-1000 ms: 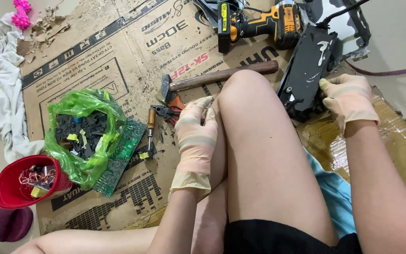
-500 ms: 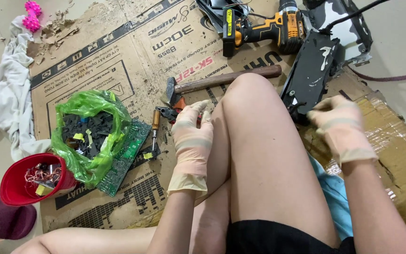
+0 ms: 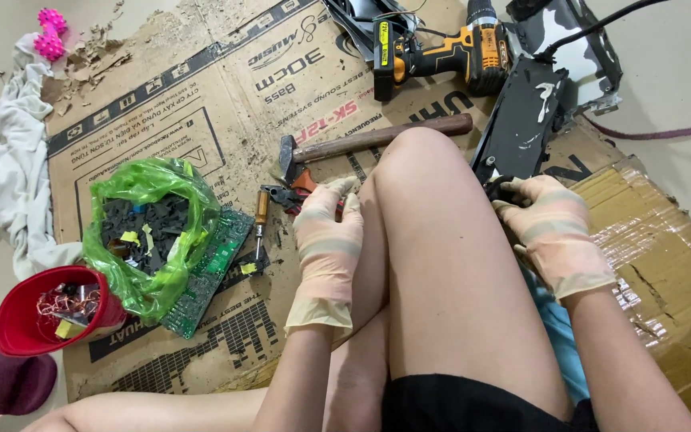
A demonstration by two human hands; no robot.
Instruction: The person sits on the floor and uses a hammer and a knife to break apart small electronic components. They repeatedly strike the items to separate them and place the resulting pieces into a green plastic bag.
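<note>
1. Pliers (image 3: 291,194), red-handled, lie on the flattened cardboard (image 3: 201,96) just left of the raised knee (image 3: 421,172).
2. Left hand (image 3: 328,232), gloved, has its fingers curled at the pliers' handles; whether they grip cannot be told.
3. Right hand (image 3: 552,232), gloved, lies right of the knee, fingers half-curled and touching the near end of a long black panel (image 3: 521,120).
4. Hammer (image 3: 369,142) lies just beyond the knee; a cordless drill (image 3: 441,54) lies farther beyond.
5. Screwdriver (image 3: 259,224), green circuit board (image 3: 211,272) and green bag (image 3: 153,232) of black parts lie left of the knee; farther left stands a red bowl (image 3: 21,328) of copper wire.
6. The knee stands between the two hands.
</note>
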